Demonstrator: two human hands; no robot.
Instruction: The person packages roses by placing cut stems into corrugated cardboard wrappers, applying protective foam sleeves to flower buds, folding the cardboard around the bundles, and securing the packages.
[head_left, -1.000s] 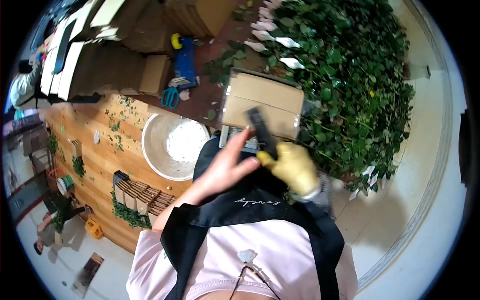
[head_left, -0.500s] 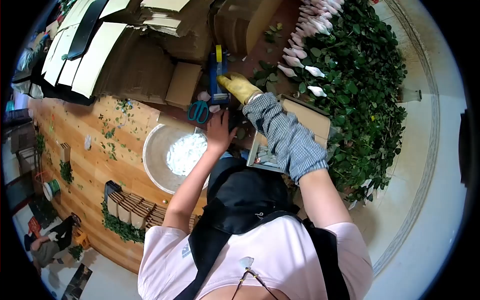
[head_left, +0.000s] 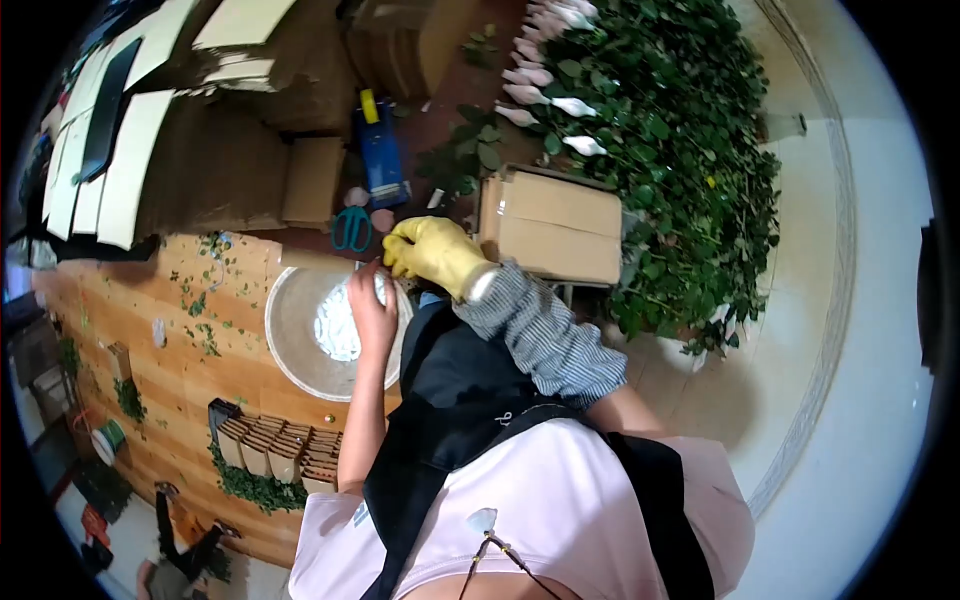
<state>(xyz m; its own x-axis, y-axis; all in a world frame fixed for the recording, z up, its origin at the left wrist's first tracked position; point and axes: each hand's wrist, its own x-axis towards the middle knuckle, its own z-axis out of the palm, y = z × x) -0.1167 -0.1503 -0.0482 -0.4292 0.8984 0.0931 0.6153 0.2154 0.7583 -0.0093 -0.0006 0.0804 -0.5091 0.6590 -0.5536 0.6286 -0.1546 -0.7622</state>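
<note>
My bare left hand is at the table edge above the basin, with its fingers bent together. Close beside it, my right hand wears a yellow glove, its fingers curled in toward the left fingertips. Whatever lies between the fingers is too small or hidden to make out. Teal-handled scissors lie just beyond both hands. Farther back rests a blue tape dispenser with a yellow roll. Below my left hand stands a whitish basin holding a pile of white pieces.
A cardboard box is right of my glove. Behind it spread leafy stems with heads in pale sleeves. Cardboard stacks fill the back left. Bundled stems stand on the wooden floor, and another person is at lower left.
My right hand has left the tape dispenser and come down to my left hand. The left fingers, spread on the table before, are now bent at its edge. The whole view has shifted.
</note>
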